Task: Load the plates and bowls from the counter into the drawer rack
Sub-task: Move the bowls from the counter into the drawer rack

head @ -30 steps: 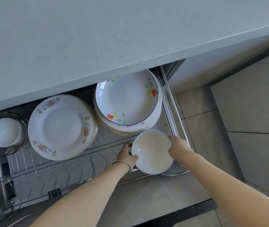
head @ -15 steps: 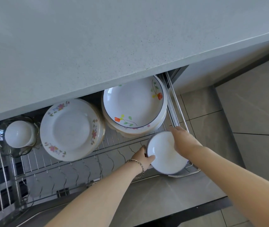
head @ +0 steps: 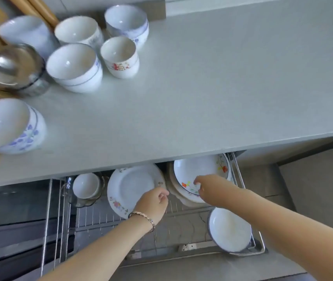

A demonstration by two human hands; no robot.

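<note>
At 10 o'clock on the pale grey speckled tabletop (head: 202, 88), 7 bowls wait: a large white bowl with blue flowers (head: 9, 126) nearest, a steel bowl (head: 13, 68), and 5 white china bowls (head: 74, 66) behind. All lie up and left of both hands, the left hand (head: 153, 203) nearer. It hangs loosely curled, holding nothing, over the chrome wire drawer rack (head: 259, 240); the right hand (head: 208, 189), half open and empty, hovers over stacked floral plates (head: 200, 169). A white blue-rimmed bowl (head: 229, 230) sits at 5 o'clock.
</note>
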